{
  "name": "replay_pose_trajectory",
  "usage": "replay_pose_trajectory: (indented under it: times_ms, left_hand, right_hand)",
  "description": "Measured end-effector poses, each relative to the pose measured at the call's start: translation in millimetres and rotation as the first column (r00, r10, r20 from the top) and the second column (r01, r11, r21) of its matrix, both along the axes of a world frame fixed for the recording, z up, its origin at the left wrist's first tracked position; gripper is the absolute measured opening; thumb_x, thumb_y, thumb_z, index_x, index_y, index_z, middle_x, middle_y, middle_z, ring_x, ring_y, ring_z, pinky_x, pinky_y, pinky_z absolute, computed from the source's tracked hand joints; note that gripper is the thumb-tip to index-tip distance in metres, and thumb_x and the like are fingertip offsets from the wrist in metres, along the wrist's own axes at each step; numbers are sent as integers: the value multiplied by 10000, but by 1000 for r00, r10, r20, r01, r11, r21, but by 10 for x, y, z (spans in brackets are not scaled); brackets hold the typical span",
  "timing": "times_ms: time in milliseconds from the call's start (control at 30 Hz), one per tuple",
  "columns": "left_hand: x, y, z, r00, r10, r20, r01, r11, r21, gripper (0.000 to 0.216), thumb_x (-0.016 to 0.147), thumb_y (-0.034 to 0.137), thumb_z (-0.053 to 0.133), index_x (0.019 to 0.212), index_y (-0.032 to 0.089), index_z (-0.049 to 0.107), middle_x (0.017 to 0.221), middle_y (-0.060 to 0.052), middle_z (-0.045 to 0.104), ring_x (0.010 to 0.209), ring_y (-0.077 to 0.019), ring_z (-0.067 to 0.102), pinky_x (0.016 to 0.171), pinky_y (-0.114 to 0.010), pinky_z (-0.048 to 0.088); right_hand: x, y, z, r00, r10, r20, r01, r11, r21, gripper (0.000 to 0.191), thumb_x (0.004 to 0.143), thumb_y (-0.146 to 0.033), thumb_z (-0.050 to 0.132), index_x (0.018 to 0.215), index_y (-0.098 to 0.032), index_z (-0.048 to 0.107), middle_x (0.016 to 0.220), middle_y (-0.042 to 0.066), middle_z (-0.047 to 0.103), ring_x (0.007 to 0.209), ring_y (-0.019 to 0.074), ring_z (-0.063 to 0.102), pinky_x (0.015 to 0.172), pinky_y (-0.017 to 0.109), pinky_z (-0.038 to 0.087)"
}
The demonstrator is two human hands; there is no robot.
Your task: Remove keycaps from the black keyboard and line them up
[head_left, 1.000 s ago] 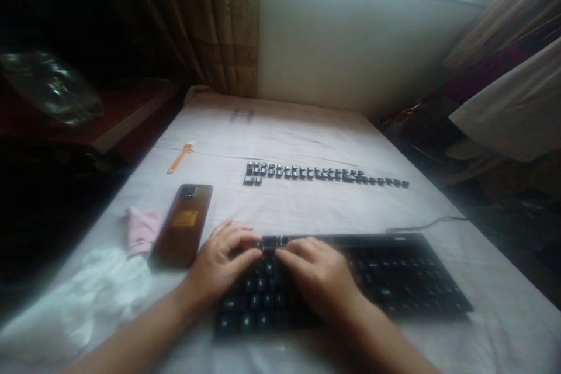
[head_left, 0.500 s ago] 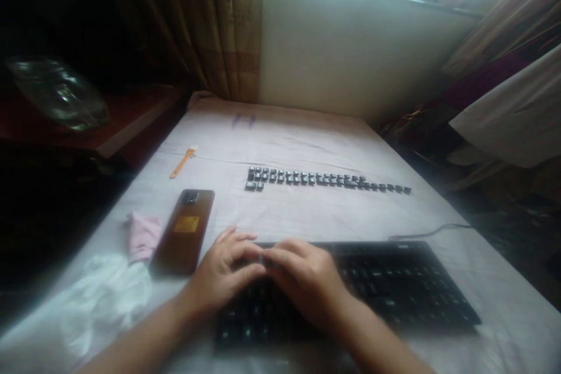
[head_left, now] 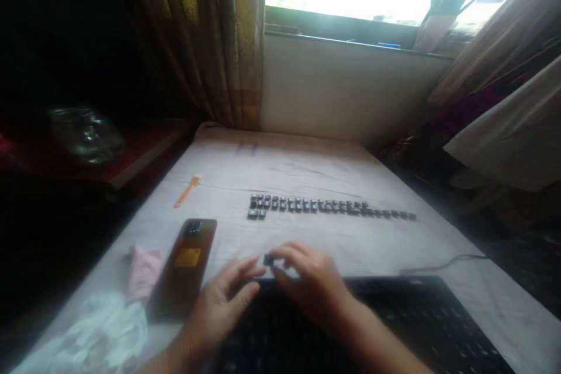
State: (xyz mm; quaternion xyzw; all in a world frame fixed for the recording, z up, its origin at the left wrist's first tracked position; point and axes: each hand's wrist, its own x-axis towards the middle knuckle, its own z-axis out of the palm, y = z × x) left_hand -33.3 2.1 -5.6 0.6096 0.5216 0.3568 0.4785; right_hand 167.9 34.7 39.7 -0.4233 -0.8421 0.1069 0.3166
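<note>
My right hand (head_left: 311, 283) is raised above the far left edge of the black keyboard (head_left: 407, 315) and pinches a small dark keycap (head_left: 268, 259) in its fingertips. My left hand (head_left: 223, 304) hovers beside it with fingers spread, its fingertips close to the keycap. Both hands cover the keyboard's left end. Farther back on the white cloth lies a long row of removed keycaps (head_left: 324, 207), with two more below its left end.
A brown phone (head_left: 184, 266) lies face down left of my hands. A pink cloth (head_left: 144, 263) and white tissue (head_left: 100, 327) are at the left. An orange brush (head_left: 187, 190) lies farther back. The keyboard cable (head_left: 442, 266) trails right. The bed edge drops off on both sides.
My right hand has lifted off the keyboard with a keycap between its fingertips. The left hand opened and rose too. The camera has tilted up, showing the window.
</note>
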Motion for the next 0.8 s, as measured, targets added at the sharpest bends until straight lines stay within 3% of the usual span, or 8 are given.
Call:
replay_pose_trajectory:
  times_ms: [67,133,300,433,600,800]
  left_hand:
    - [5,-4,0,1000,9,20,-9,1000,-6,426,860,420,576,1248,242,587,1136,-84,721,1113,-280,632,1020,-485,445]
    - [10,-4,-7,1000,12,-3,-12,999,34,360,872,405,562,1194,254,614,1118,-72,727,1080,-266,648,1013,-469,455]
    - [14,1,-37,996,10,-92,3,990,144,264,872,386,553,1081,273,669,1035,-53,745,1100,-278,621,1077,-532,356]
    - [8,-6,-57,992,-15,-126,37,984,175,248,887,376,527,1076,288,662,1043,-48,732,1130,-282,595,1060,-548,373]
    - [-3,-16,-87,985,-31,-169,60,983,174,244,894,370,517,1094,310,644,1073,-39,721,1227,-291,526,1099,-581,294]
    - [-7,-11,-79,985,-36,-167,71,976,204,227,895,356,514,1083,319,634,1048,-19,726,1172,-273,569,1096,-582,302]
  right_hand:
    - [64,250,-32,995,-92,-43,85,987,-136,140,783,-156,622,900,-207,681,834,18,722,623,118,645,598,214,502]
    - [108,514,-86,977,-210,30,211,946,-245,144,781,-177,643,909,-211,701,816,10,733,635,125,653,631,229,514]
    - [90,926,-248,964,-242,111,262,937,-233,192,769,-156,656,941,-210,723,816,25,732,693,161,657,722,286,507]
    - [45,1001,-330,960,-229,162,260,942,-212,219,789,-162,642,986,-215,720,876,42,730,772,181,661,755,289,490]
    - [33,1017,-367,954,-212,211,254,947,-197,237,808,-179,627,1019,-246,711,923,34,724,834,186,661,770,275,476]
    - [21,1006,-364,947,-211,242,259,947,-188,246,818,-185,611,1038,-242,705,936,34,722,847,192,663,766,276,474]
